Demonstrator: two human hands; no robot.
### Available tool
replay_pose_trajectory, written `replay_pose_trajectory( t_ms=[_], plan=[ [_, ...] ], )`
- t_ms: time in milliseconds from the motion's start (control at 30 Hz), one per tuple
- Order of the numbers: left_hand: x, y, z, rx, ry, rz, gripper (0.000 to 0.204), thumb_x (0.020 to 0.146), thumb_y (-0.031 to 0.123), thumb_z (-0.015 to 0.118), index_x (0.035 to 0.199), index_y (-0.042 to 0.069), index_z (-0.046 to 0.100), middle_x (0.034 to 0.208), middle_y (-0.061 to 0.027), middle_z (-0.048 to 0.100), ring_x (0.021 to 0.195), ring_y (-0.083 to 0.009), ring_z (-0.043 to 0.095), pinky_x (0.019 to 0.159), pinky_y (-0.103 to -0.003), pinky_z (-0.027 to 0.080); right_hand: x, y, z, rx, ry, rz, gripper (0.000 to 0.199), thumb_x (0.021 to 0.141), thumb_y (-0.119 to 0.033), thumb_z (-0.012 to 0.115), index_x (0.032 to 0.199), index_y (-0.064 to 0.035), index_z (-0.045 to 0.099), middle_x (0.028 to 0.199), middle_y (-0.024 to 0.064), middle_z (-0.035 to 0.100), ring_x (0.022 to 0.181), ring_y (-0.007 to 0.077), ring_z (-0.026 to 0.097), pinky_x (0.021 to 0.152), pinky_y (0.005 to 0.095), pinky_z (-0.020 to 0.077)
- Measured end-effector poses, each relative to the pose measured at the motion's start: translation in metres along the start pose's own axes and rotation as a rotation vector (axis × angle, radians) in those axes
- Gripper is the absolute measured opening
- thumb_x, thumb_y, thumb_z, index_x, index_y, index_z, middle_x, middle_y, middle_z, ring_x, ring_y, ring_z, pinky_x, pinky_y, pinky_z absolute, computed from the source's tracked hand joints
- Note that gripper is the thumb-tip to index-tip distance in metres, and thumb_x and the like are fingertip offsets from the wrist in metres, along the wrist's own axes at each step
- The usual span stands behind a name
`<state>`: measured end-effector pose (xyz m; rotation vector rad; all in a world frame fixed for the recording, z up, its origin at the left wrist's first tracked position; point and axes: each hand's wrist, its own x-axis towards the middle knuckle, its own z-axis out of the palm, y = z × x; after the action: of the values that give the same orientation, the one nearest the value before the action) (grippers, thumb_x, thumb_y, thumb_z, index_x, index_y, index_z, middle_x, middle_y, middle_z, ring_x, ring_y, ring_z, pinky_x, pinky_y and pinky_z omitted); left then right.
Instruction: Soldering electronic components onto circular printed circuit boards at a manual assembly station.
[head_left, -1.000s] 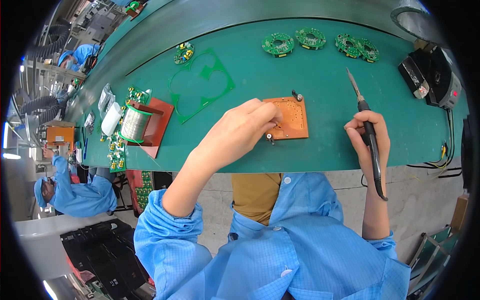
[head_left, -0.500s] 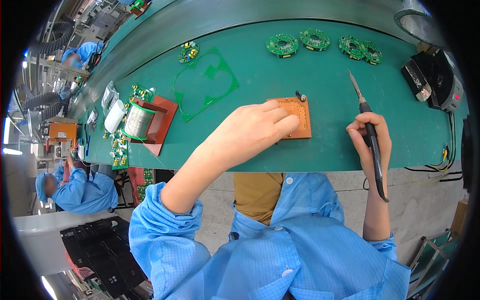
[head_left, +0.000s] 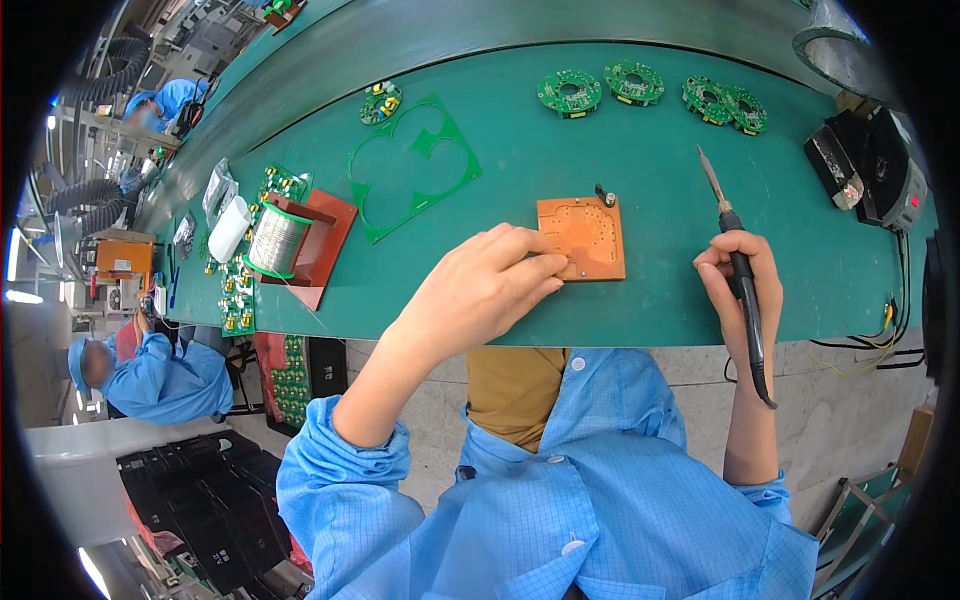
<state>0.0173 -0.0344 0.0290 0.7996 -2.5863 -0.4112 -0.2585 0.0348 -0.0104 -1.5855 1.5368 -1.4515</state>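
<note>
An orange-brown fixture block (head_left: 585, 232) with a shaped recess and small holes lies near the table's front edge, a small black clamp knob (head_left: 604, 196) at its far edge. My left hand (head_left: 488, 283) bends its fingers onto the block's near left corner, gripping there; its thumb is hidden beneath. In my right hand (head_left: 745, 275) is a soldering iron (head_left: 744, 270), held like a pen right of the block. The iron's bare metal tip points up and away, touching nothing.
Round green circuit boards (head_left: 569, 92) lie along the far side. A green board frame (head_left: 415, 170) and a solder wire spool (head_left: 275, 243) on a red-brown stand are at left. A black soldering station (head_left: 880, 165) stands right, below a metal duct (head_left: 845, 50). Co-workers (head_left: 150, 375) sit at left.
My left hand has drawn back toward the left, uncovering most of the fixture block's recess. My right hand and the soldering iron stay nearly in place.
</note>
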Motion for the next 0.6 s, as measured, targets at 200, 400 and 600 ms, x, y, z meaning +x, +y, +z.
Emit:
replay_pose_trajectory(
  t_ms=[200,400,600],
  plan=[
    [-0.004,-0.001,0.007,-0.018,0.064,0.026,0.034,0.078,0.017,0.074,0.109,0.005,0.064,0.100,-0.0099,0.062,0.088,-0.0284,0.062,0.075,-0.037,0.052,-0.002,0.000,-0.001,-0.016,-0.006,0.044,0.024,0.083,0.003,0.065,0.104,-0.0043,0.058,0.081,0.0024,0.062,0.072,0.0076,0.058,0.068,0.0212,0.0477],
    [-0.008,-0.002,0.010,-0.003,0.086,0.041,0.036,0.079,0.024,0.073,0.109,0.006,0.063,0.103,-0.0106,0.059,0.091,-0.0279,0.060,0.077,-0.037,0.051,-0.004,0.005,-0.001,-0.003,-0.001,0.029,0.021,0.084,0.003,0.063,0.104,-0.0036,0.057,0.082,0.0014,0.058,0.073,0.0075,0.053,0.070,0.0205,0.0443],
    [-0.035,-0.006,-0.013,-0.060,0.229,0.005,0.026,0.079,0.022,0.073,0.096,0.007,0.062,0.102,-0.0091,0.058,0.090,-0.0262,0.059,0.076,-0.036,0.050,-0.005,0.017,-0.005,0.048,-0.031,-0.027,0.020,0.088,0.003,0.059,0.107,-0.0017,0.054,0.086,0.0037,0.055,0.079,0.0101,0.054,0.077,0.0233,0.0446]
  ],
)
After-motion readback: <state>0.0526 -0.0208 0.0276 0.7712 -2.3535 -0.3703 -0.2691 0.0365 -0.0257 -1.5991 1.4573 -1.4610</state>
